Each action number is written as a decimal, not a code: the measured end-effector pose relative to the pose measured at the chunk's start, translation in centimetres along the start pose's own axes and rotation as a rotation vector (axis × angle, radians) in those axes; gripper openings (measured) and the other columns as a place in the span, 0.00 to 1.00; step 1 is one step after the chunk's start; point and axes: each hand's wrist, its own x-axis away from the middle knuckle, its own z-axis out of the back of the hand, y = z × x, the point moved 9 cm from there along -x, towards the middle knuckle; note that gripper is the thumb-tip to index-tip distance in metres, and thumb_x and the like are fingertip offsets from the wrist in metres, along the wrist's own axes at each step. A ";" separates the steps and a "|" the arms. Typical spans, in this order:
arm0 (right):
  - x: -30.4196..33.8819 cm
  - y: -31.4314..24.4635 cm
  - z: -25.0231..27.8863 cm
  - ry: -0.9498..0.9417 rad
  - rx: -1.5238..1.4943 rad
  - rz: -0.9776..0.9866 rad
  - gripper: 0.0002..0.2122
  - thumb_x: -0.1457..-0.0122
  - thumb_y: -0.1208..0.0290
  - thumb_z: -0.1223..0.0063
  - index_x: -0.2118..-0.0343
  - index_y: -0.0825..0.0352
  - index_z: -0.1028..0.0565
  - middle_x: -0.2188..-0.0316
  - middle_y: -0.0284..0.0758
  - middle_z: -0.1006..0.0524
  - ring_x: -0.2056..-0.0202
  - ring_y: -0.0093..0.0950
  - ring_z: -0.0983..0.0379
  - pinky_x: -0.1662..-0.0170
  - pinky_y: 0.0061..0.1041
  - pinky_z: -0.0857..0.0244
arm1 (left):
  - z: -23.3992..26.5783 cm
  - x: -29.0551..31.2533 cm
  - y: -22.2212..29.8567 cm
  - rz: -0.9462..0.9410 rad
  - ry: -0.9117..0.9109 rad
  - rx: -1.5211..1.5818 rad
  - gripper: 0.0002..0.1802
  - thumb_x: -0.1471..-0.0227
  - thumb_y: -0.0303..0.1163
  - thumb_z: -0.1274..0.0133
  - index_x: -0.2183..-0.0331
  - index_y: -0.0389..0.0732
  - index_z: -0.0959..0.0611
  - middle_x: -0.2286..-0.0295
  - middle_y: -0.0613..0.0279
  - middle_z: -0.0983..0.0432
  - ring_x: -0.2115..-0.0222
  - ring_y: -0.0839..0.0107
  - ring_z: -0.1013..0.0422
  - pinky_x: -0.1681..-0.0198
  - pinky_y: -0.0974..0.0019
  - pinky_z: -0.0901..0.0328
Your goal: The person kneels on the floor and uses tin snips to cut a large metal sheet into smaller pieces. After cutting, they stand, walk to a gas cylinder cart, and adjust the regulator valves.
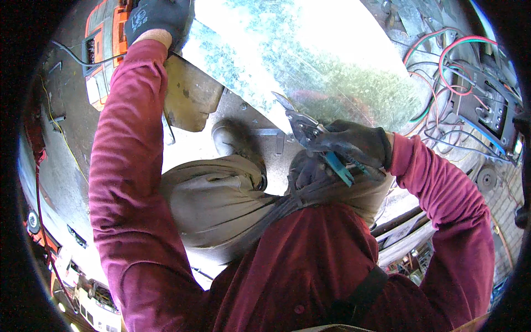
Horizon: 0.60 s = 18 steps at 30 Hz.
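A large, shiny galvanized metal sheet (287,55) slopes up and away in front of my knees, its far part washed out by glare. My left hand (160,23), in a dark glove, grips the sheet's left edge at the top of the view; its fingertips are mostly hidden. In my right hand (351,143), also gloved in black, is a pair of tin snips (303,126) with teal handles. The fingers wrap around the handles. The snips' blades point up and left at the sheet's near edge, one blade showing over the metal.
An orange and grey machine (105,55) stands at the far left, beside a worn brown panel (191,91). Red and green hoses (442,55) and cables coil at the right near a black equipment box (489,105). My boot (224,138) rests below the sheet.
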 end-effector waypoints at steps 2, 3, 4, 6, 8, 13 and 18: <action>0.0 -0.5 0.3 -0.027 0.160 0.081 0.14 0.33 0.58 0.44 0.58 0.66 0.21 0.72 0.31 0.20 0.73 0.20 0.24 0.70 0.22 0.30 | 0.1 0.1 0.1 0.004 -0.009 0.022 0.32 0.38 0.59 0.54 0.55 0.36 0.21 0.57 0.36 0.21 0.53 0.42 0.25 0.47 0.46 0.33; 0.3 -1.4 0.1 -0.056 0.281 0.186 0.14 0.32 0.59 0.45 0.56 0.67 0.21 0.69 0.32 0.20 0.70 0.21 0.23 0.66 0.23 0.28 | 0.2 0.1 0.1 0.005 -0.011 0.039 0.32 0.38 0.59 0.54 0.55 0.36 0.21 0.57 0.37 0.21 0.53 0.42 0.25 0.47 0.46 0.33; 0.3 -1.6 -0.1 -0.072 0.305 0.208 0.14 0.32 0.60 0.45 0.55 0.67 0.21 0.69 0.32 0.20 0.69 0.21 0.23 0.66 0.23 0.28 | 0.3 0.2 0.1 0.008 -0.014 0.056 0.32 0.38 0.58 0.54 0.55 0.36 0.21 0.57 0.37 0.21 0.53 0.42 0.25 0.47 0.46 0.33; 0.3 -1.4 -0.2 -0.083 0.257 0.169 0.14 0.33 0.59 0.44 0.57 0.65 0.21 0.72 0.30 0.21 0.72 0.20 0.24 0.69 0.23 0.29 | 0.8 0.2 0.2 -0.020 0.048 0.015 0.32 0.38 0.58 0.54 0.55 0.36 0.21 0.56 0.37 0.21 0.52 0.42 0.25 0.47 0.46 0.33; 0.3 -1.3 -0.5 -0.062 0.139 0.103 0.14 0.34 0.58 0.44 0.57 0.65 0.22 0.72 0.29 0.21 0.74 0.20 0.25 0.70 0.23 0.30 | 0.8 0.2 0.0 -0.018 0.049 0.019 0.33 0.38 0.58 0.54 0.53 0.35 0.21 0.55 0.37 0.21 0.52 0.42 0.25 0.46 0.47 0.33; 0.8 -1.1 -1.1 -0.057 -0.010 -0.012 0.14 0.32 0.60 0.47 0.54 0.66 0.22 0.63 0.31 0.20 0.63 0.19 0.23 0.59 0.23 0.28 | -0.1 -0.2 -0.6 -0.023 -0.007 0.070 0.34 0.38 0.58 0.54 0.51 0.33 0.20 0.54 0.36 0.21 0.50 0.42 0.26 0.44 0.48 0.34; 3.1 -4.6 -1.3 -0.042 0.524 0.504 0.15 0.35 0.65 0.44 0.50 0.67 0.22 0.50 0.38 0.22 0.48 0.28 0.26 0.43 0.32 0.33 | -0.4 -0.3 -0.8 -0.065 0.043 0.032 0.37 0.38 0.58 0.55 0.46 0.32 0.22 0.52 0.36 0.22 0.49 0.42 0.27 0.43 0.49 0.34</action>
